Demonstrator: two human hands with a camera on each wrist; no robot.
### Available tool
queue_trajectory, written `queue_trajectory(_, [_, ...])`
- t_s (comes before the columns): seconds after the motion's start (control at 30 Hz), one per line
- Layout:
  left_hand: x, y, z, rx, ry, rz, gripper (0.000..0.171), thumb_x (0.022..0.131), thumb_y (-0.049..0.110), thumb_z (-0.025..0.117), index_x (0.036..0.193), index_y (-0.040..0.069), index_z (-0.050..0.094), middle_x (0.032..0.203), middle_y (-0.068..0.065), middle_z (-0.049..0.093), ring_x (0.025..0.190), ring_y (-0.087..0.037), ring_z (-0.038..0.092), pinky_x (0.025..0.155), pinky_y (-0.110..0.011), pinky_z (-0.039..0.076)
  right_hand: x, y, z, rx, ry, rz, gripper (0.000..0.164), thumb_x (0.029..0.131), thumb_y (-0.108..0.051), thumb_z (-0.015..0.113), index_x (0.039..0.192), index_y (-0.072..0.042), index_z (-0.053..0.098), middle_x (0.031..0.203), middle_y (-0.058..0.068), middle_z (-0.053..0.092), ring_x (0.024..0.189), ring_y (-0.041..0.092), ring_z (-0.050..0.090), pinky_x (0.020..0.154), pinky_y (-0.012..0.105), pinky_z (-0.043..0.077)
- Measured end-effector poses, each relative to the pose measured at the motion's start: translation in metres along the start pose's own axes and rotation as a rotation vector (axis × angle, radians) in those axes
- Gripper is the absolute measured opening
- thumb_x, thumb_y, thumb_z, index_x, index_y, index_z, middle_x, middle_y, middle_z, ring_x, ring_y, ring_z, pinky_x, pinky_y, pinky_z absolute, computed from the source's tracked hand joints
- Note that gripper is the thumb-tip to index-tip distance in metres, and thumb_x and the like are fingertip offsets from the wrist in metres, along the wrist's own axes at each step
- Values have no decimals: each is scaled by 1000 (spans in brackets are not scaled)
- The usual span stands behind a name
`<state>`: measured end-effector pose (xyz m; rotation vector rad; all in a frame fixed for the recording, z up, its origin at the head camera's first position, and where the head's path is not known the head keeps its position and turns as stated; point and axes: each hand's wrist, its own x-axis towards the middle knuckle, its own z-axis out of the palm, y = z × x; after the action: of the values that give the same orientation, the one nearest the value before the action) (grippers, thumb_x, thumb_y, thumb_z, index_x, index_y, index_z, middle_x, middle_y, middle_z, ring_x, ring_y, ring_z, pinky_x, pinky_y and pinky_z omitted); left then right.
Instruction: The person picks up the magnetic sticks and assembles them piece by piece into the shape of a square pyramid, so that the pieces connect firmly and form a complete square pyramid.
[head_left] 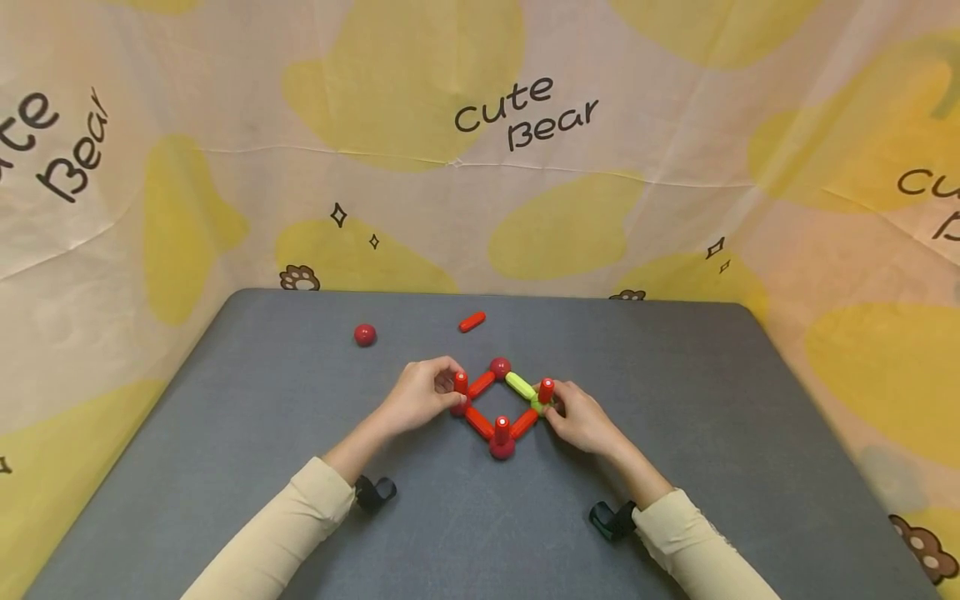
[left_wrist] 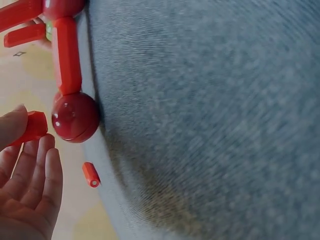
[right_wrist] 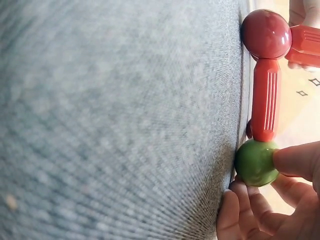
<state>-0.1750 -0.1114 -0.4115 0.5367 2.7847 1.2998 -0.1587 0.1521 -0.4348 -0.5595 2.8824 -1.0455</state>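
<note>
Cream sleeves (head_left: 273, 533) reach in from the bottom edge, a black strap (head_left: 375, 492) hanging beside the left cuff. The left hand (head_left: 423, 392) pinches an upright red rod (head_left: 461, 383) between thumb and fingers, over the left corner ball (head_left: 459, 408); whether rod and ball touch cannot be told. The right hand (head_left: 581, 419) grips the green ball (head_left: 538, 405), its thumb pressed to one side, with another red rod (head_left: 547, 390) standing there. Between the hands these balls form a diamond frame with a front ball (head_left: 502, 448), bearing an upright rod (head_left: 502, 429), and a far ball (head_left: 500, 367). Three of its sides are red rods; a yellow-green rod (head_left: 521, 385) joins the far and green balls. Beyond, a loose red ball (head_left: 365, 335) and a loose red rod (head_left: 472, 322) lie apart on the grey table (head_left: 450, 533), before yellow-patched cloth (head_left: 420, 192) lettered "cute Bear".
</note>
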Motion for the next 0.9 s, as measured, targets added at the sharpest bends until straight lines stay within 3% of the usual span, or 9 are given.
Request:
queue_trajectory(0.43, [-1, -3, 2, -17, -1, -10, 20, 72, 6, 75, 87, 11, 64, 75, 1, 63, 68, -8, 59, 60, -22, 49, -1, -2, 0, -18, 12, 16, 25, 81, -5, 64, 105, -6, 62, 86, 8, 57, 74, 16, 51, 64, 28, 41])
queue_trajectory(0.73, [-3, -9, 1, -4, -23, -27, 26, 72, 8, 76, 97, 9, 67, 85, -2, 68, 72, -9, 64, 62, -23, 50, -20, -15, -8, 23, 140, 226, 36, 82, -13, 65, 114, -1, 56, 103, 13, 61, 79, 21, 65, 70, 37, 50])
queue_trajectory(0.9, [-2, -13, 0, 5, -34, -25, 27, 72, 8, 76, 98, 8, 68, 87, -3, 69, 74, -11, 65, 63, -24, 51, -36, -29, -6, 49, 88, 245, 34, 82, -15, 66, 112, -3, 58, 99, 6, 64, 77, 15, 65, 68, 34, 50])
